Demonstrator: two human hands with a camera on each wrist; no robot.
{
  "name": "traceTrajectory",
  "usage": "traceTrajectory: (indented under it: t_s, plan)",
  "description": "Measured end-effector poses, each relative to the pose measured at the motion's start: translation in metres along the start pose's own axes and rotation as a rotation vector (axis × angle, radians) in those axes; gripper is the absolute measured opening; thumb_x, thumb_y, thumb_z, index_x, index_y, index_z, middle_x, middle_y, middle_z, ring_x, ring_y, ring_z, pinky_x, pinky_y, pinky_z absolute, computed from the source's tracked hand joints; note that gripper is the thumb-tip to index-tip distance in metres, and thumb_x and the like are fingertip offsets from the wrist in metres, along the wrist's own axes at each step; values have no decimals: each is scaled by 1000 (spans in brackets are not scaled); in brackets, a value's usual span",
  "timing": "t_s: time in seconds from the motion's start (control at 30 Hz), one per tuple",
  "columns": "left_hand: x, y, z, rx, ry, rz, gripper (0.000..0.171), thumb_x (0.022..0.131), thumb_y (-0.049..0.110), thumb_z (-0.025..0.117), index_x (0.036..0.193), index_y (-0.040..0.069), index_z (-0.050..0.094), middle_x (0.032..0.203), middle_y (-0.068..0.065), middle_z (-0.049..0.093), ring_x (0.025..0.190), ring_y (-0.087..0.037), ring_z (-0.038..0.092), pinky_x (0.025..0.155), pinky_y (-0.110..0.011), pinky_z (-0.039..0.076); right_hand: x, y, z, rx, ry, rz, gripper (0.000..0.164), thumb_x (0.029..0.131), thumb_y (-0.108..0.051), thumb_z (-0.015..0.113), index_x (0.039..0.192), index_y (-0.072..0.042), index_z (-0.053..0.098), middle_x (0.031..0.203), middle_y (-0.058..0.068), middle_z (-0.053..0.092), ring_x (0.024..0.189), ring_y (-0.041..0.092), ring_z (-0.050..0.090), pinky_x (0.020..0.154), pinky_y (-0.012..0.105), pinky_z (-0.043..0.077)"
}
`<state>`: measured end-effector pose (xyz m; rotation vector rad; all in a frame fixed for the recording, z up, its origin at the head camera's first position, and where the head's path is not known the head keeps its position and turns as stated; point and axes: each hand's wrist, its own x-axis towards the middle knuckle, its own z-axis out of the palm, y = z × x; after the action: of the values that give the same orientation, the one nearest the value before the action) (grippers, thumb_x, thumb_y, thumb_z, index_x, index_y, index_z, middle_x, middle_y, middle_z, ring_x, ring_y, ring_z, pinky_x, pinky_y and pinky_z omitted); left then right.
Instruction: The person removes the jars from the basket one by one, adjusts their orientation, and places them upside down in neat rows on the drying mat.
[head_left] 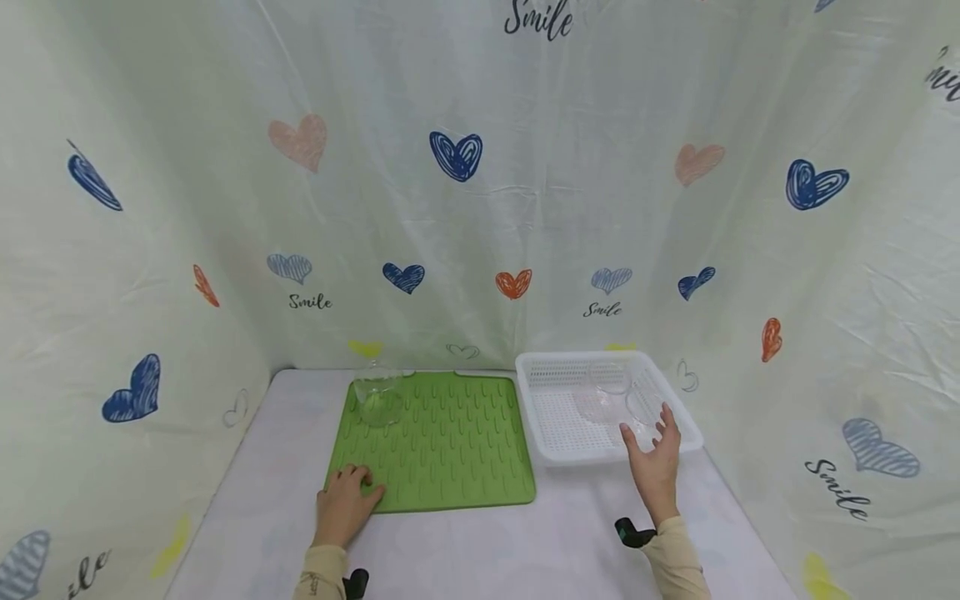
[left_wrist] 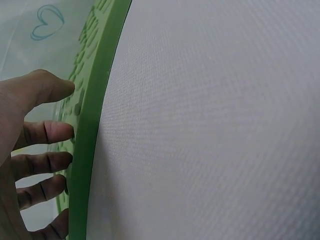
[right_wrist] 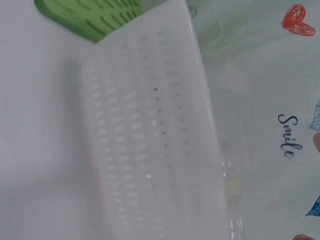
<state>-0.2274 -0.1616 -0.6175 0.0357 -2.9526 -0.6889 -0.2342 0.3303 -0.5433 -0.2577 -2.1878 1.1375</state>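
My left hand [head_left: 345,502] rests on the near left corner of a green ridged drying mat [head_left: 457,450], fingers relaxed and spread. In the left wrist view its fingertips [left_wrist: 62,90] touch the mat's ridged face close to the edge. A clear glass [head_left: 380,398] stands on the mat's far left corner. At the front right of a white perforated basket [head_left: 577,458], my right hand [head_left: 656,471] is raised with thumb and fingers apart, holding nothing. Inside the basket lie clear glasses [head_left: 609,379], hard to make out against the white. The basket's slotted side fills much of the right wrist view.
A white cloth [head_left: 480,554] covers the table. Behind and on both sides hangs a pale curtain [head_left: 375,183] printed with hearts and "Smile". The mat and basket stand side by side near the table's back edge, a narrow gap between them.
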Motion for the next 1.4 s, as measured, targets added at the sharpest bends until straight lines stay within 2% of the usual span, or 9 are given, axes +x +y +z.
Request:
traceTrajectory:
  t_s: [0.17,0.63,0.83,1.03,1.2,1.4]
  plan:
    - [1,0,-1,0,1,-2,28,84,39,71,85,13,61,101,-12,62,102,-37,52,74,-64,47,11,18,-8,-97,36,44,96,81,-27,77,153,-6,16,145,30,29,132,49,31,106,64,29]
    - [-1,-1,0,-11,-3,-11,27,84,39,70,85,13,61,102,-12,62,102,-37,52,74,-64,46,24,28,-7,-151,38,163,108,78,-35,79,153,-4,9,145,34,27,133,52,28,107,66,25]
    - [-1,-1,0,-11,1,-14,27,84,39,70,86,14,61,102,-12,62,103,-37,51,75,-64,46,33,30,-3,-219,11,194,114,75,-40,81,153,-3,8,147,33,26,132,54,30,105,68,26]
    - [0,-1,1,-8,16,-19,27,84,41,70,84,15,61,102,-10,62,103,-36,51,75,-63,47,40,35,5,-346,-35,223,122,71,-49,81,152,2,4,143,41,29,125,59,32,106,66,23]
    - [-1,0,0,-13,11,-21,27,85,40,70,84,15,60,102,-10,62,103,-36,51,75,-62,47,43,35,14,-428,-26,246,124,69,-51,80,150,6,5,135,45,35,122,59,35,109,65,16]
    - [-2,0,-1,-9,1,-15,27,85,40,70,85,14,61,102,-11,62,101,-36,51,74,-63,47,45,37,25,-476,17,274,124,69,-54,79,149,9,8,130,47,41,120,57,41,114,63,7]
